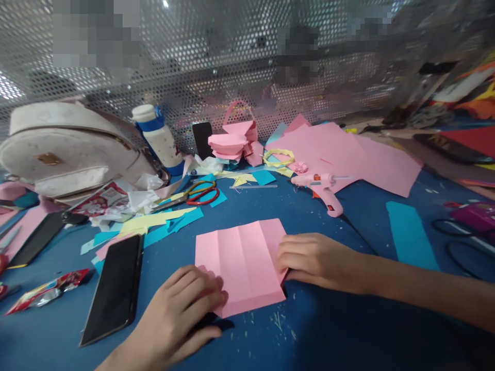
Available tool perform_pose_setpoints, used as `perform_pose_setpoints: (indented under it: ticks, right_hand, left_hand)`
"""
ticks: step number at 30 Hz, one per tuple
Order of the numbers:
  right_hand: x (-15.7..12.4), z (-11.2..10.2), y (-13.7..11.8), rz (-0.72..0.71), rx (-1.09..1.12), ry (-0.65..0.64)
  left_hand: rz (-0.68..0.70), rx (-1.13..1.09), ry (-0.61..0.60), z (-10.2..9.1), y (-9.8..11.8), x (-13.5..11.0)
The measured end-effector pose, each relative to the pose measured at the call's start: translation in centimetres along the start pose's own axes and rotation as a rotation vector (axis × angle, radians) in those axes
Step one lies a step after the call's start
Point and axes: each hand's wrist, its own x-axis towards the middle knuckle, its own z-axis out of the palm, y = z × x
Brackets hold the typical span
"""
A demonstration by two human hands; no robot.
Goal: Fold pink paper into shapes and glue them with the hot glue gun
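Note:
A creased pink paper sheet (245, 263) lies in front of me on the blue table, with several parallel folds and a narrow turned strip along its near edge. My left hand (185, 304) rests its bent fingertips on the sheet's near left corner. Its thumb is stretched apart, off the paper. At the right edge, my right hand (305, 257) is closed on the paper, fingers over the top and the thumb low at the side. The hand hides part of that edge.
A black phone (114, 288) lies left of my left hand. Beyond the sheet are scissors (193, 197), paper scraps (150, 221), a corded pink glue gun (323, 188), a folded pink paper piece (232, 144) and large pink sheets (332, 147). A bottle (158, 136) and white backpack (65, 149) stand behind.

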Motion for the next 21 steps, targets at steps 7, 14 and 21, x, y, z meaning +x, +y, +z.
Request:
perform_pose_setpoints:
  ticks: [7, 14, 21]
  right_hand:
    - [-3.1, 0.6, -0.4, -0.047, -0.134, 0.18]
    - [-4.5, 0.9, -1.2, 0.033, -0.276, 0.283]
    - [-5.2, 1.7, -1.2, 0.095, -0.263, 0.34]
  left_hand:
    - [0.033, 0.026, -0.233, -0.2, 2.2, 4.1]
    - [0.019, 0.055, -0.454, -1.1, 2.9, 6.7]
    - [-0.015, 0.037, -0.486, -0.8, 3.1, 7.7]
